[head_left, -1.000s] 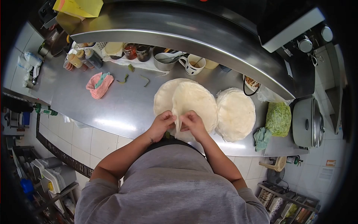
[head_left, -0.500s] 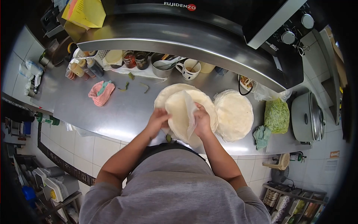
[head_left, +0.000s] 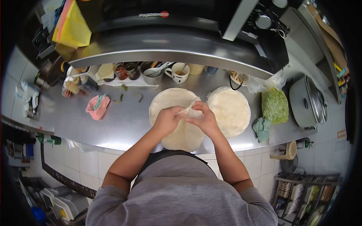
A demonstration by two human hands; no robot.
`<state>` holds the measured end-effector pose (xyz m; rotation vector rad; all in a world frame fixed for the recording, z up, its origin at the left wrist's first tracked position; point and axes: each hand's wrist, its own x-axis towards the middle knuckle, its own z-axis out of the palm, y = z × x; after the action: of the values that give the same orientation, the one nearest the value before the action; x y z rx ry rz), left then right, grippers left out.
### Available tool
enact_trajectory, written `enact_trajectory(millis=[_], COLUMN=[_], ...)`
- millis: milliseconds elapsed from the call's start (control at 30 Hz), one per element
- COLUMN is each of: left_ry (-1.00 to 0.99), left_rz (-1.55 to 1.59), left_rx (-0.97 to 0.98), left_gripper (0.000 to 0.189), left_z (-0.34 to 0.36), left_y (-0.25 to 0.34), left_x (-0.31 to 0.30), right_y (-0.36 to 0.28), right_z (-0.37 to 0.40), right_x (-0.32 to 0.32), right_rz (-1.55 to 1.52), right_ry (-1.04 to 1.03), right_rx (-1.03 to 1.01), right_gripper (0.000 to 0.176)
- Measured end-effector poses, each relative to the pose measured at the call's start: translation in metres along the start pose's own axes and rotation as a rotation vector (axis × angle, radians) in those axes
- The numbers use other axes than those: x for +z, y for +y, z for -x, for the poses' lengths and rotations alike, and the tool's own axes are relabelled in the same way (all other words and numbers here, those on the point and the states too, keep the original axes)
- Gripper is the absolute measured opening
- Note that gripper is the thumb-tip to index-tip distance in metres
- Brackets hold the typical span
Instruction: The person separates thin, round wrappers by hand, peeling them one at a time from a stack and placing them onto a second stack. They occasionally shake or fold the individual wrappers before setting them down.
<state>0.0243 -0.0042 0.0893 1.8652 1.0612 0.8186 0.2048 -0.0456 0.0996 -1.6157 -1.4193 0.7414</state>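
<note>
Since 0.5 s ago the 2 hands have drawn together: then they were spread apart with a thin sheet draped between them, now their fingertips nearly meet over the middle of the round pile.

Fingers (head_left: 178, 113) of the left hand (head_left: 166, 120) are curled in, thumb and forefingers closed to a narrow pinch on the raised edge of the wrapper sheet (head_left: 189, 106). Fingers (head_left: 197, 109) of the right hand (head_left: 203, 119) are bent the same way, pinching the same edge from the other side, so the 2 grips sit just beside each other. That sheet is thin, pale and creased where it is lifted; the rest of it lies on the left stack (head_left: 184, 138), directly under both hands. I cannot tell how much of the sheet has come free from the one beneath.

Just beside it on the right lies the right stack (head_left: 230, 109), also round and pale; their rims are touching or nearly so. Both rest on the steel counter (head_left: 124, 120). A pink cloth (head_left: 97, 106) lies well apart to the left. Behind the stacks stand a mug (head_left: 178, 73) and a steel bowl (head_left: 151, 75). Right of the stacks are a green cloth (head_left: 261, 128) and a bag of shredded greens (head_left: 274, 105).
</note>
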Motion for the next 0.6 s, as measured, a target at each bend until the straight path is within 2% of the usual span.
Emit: enact_trajectory(millis=[33, 67, 100, 133, 167, 233, 267, 333, 367, 433, 500, 567, 600], left_ry=[-0.019, 0.041, 0.104, 0.145, 0.139, 0.312, 0.309, 0.373, 0.368, 0.43, 0.135, -0.154, -0.159], left_rz=[-0.006, 0.046, 0.098, 0.212, 0.201, 0.392, 0.385, 0.406, 0.403, -0.427, -0.807, -0.785, -0.783], left_rx=[0.013, 0.004, -0.007, -0.037, -0.031, -0.206, -0.2, -0.459, -0.456, -0.246, -0.148, 0.047, 0.046], left_gripper=[0.022, 0.019, 0.017, 0.018, 0.018, 0.02, 0.02, 0.03, 0.03, 0.051, 0.07, 0.075, 0.075], left_z=[0.003, 0.006, 0.007, 0.008, 0.009, 0.009, 0.01, 0.01, 0.012, 0.013, 0.009, 0.01, 0.014], left_y=[0.009, 0.016, 0.019, 0.011, 0.0, -0.033, -0.06, -0.111, -0.119, -0.11, -0.079, -0.078, -0.079], left_x=[-0.001, -0.003, -0.005, -0.011, -0.018, -0.031, -0.04, -0.051, -0.046, -0.039, -0.012, 0.021, 0.029], right_y=[-0.005, 0.012, 0.013, 0.013, 0.014, 0.02, 0.03, 0.057, 0.07, 0.082, 0.083, 0.074, 0.072], right_z=[0.0, -0.003, -0.004, -0.004, -0.005, -0.008, -0.009, -0.011, -0.01, -0.007, -0.001, 0.006, 0.01], right_x=[-0.001, 0.004, -0.001, -0.012, -0.023, -0.056, -0.068, -0.081, -0.079, -0.074, -0.074, -0.084, -0.095], right_rz=[-0.037, -0.292, -0.299, -0.393, -0.489, -0.517, -0.525, -0.635, -0.639, -0.71, -0.77, -0.826, -0.854], right_ry=[-0.055, -0.015, 0.001, 0.057, 0.11, 0.25, 0.255, 0.351, 0.357, 0.319, 0.334, 0.347, 0.379], right_rx=[0.004, -0.053, -0.054, 0.024, 0.101, 0.223, 0.219, 0.349, 0.348, 0.316, 0.325, 0.341, 0.327], right_gripper=[0.046, 0.034, 0.034, 0.026, 0.018, 0.007, 0.007, 0.007, 0.007, 0.008, 0.009, 0.011, 0.013])
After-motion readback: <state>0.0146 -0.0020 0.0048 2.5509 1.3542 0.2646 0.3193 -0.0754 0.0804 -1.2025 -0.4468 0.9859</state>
